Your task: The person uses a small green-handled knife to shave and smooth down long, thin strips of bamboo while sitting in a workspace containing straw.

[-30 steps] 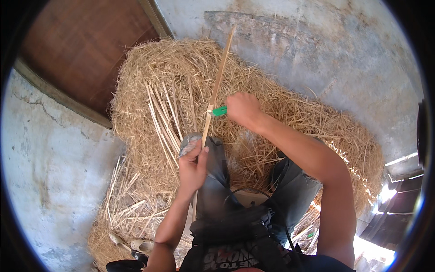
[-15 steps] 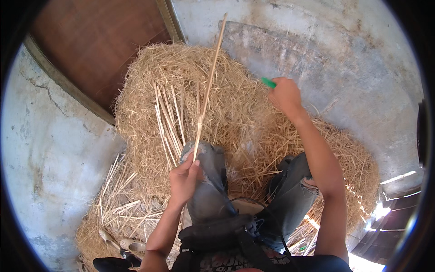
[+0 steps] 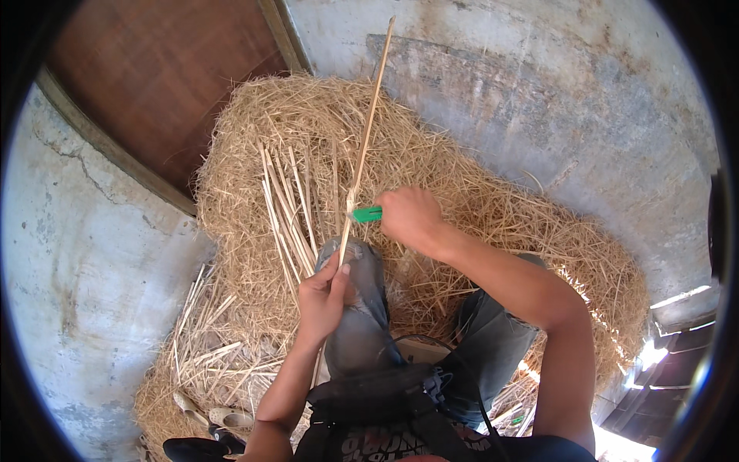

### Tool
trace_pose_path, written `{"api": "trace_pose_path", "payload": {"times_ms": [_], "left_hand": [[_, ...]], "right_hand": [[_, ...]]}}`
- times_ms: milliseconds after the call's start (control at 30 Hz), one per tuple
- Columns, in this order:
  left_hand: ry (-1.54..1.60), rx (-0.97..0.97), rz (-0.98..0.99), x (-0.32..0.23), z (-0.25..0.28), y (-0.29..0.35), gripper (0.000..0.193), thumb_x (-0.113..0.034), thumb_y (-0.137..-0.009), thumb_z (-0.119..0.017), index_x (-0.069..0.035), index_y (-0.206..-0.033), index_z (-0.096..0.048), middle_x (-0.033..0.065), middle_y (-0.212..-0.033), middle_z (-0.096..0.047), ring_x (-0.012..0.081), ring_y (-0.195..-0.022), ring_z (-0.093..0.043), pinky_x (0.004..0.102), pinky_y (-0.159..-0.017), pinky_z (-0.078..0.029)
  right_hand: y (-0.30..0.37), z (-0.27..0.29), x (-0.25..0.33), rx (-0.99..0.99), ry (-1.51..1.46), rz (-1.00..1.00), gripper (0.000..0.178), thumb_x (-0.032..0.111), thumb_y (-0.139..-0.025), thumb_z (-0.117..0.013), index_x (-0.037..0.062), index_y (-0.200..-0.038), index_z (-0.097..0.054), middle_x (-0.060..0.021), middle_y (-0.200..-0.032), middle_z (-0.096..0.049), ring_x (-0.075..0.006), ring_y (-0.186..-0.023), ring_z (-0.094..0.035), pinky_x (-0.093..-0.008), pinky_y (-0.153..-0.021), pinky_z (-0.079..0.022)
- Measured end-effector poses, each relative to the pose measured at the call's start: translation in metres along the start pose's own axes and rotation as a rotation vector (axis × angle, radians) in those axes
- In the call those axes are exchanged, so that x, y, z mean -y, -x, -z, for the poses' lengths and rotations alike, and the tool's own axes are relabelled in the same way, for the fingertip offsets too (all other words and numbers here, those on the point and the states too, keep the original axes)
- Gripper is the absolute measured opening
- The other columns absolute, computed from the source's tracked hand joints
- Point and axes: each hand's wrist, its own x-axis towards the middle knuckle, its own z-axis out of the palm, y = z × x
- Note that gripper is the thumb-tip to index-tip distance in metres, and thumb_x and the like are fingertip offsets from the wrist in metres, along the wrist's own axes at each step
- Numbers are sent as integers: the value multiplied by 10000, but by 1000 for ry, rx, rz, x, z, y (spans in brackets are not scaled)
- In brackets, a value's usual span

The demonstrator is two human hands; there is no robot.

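My left hand [image 3: 323, 300] pinches the lower part of a long, thin bamboo strip [image 3: 371, 123] above my left knee. The strip slants up and away, with a rough node partway along it. In my right hand [image 3: 412, 219] is a green utility knife [image 3: 368, 214]. Its front end meets the strip just below the node, and the blade itself is too small to make out. Several pale split strips [image 3: 289, 208] lie on the shavings just left of the held one.
A large heap of fine shavings [image 3: 262, 115] surrounds my legs, against a stained wall [image 3: 539, 115]. A brown panel [image 3: 162, 85] stands at the far left. More loose strips [image 3: 208, 354] and a pair of pale shoes [image 3: 231, 417] lie at the lower left.
My right hand has swung from the far right in toward the strip, bringing the knife against it. The left hand and the strip have shifted slightly right.
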Motion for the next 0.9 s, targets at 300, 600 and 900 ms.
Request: {"api": "trace_pose_path", "payload": {"times_ms": [300, 600, 900], "left_hand": [[-25, -24, -78, 4, -1, -3, 375, -145, -1077, -587, 20, -1412, -614, -77, -685, -554, 3, -609, -482, 198, -554, -410], [191, 0, 50, -5, 2, -1, 359, -163, -1050, -649, 62, -1329, -662, -50, -834, -660, -2, -724, -510, 174, -632, -421], [97, -40, -29, 0, -2, -3, 363, -144, -1048, -648, 59, -1349, -648, -33, -847, -653, 14, -725, -535, 194, -648, -450]], "right_hand": [[-15, 2, 8, 76, -48, -64, 57, 58, -776, -674, 57, -769, -730, -161, -673, -681, -341, -634, -694, -477, -623, -550], [-13, -7, -3, 75, -359, 8, 110, 109, -755, -678, 18, -788, -731, -191, -662, -641, -364, -634, -650, -493, -654, -530], [-5, -7, -10, -49, -202, 66, 97, 95, -749, -686, 30, -811, -725, -217, -702, -666, -389, -665, -681, -508, -669, -548]]}}
